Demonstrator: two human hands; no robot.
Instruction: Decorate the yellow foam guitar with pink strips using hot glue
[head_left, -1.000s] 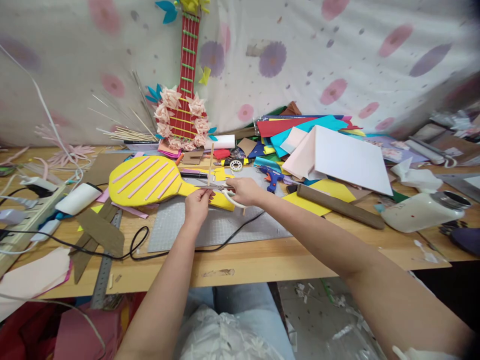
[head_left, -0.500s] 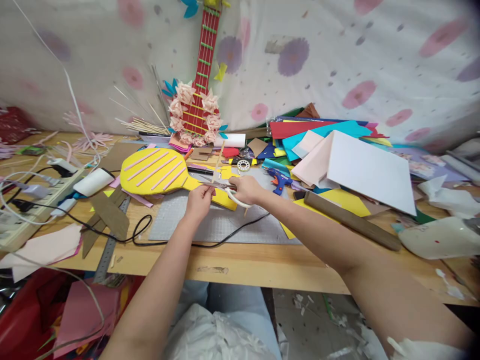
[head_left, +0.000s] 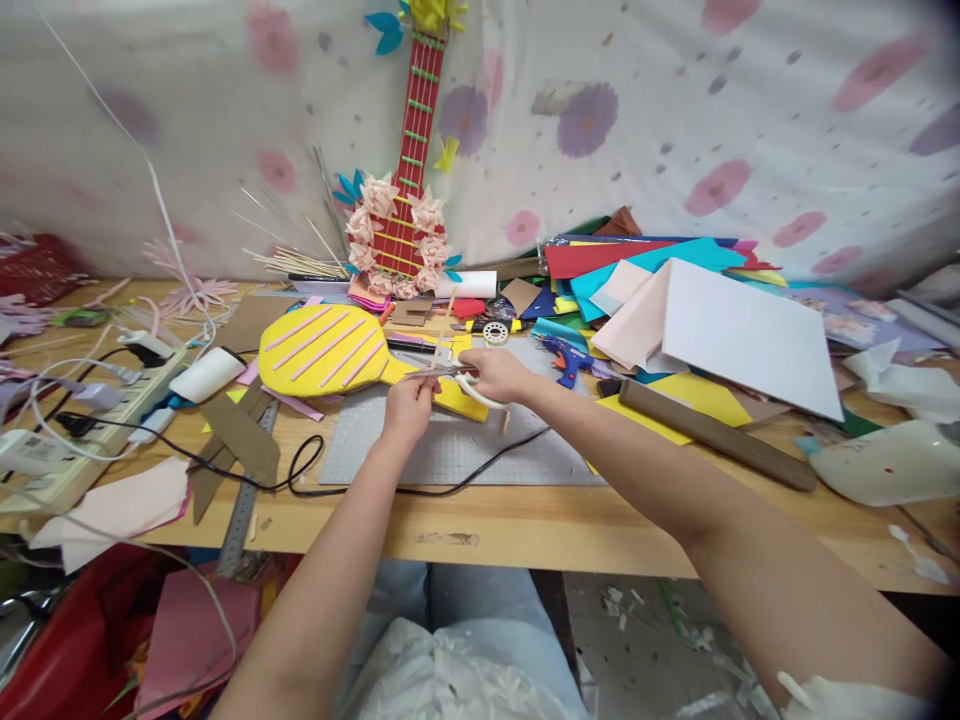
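Note:
My right hand is closed on the white-handled scissors, whose blades point left. Right at the blade tips, my left hand is closed, its thumb and fingers pinched together; what lies between them is too small to make out. Under and behind both hands rests a yellow guitar-shaped piece with pink strips across its round body. Its neck runs right beneath the scissors and is partly covered. A thin beige strip rises just behind the blades.
A grey cutting mat lies below, crossed by a black cable. Blue glue gun, tape roll and coloured sheets are to the right. A red flowered guitar leans at the back; a power strip sits left.
The view has swung slightly left, so everything on the table appears further right. Both hands keep nearly the same place over the yellow neck, scissors still at the left fingers.

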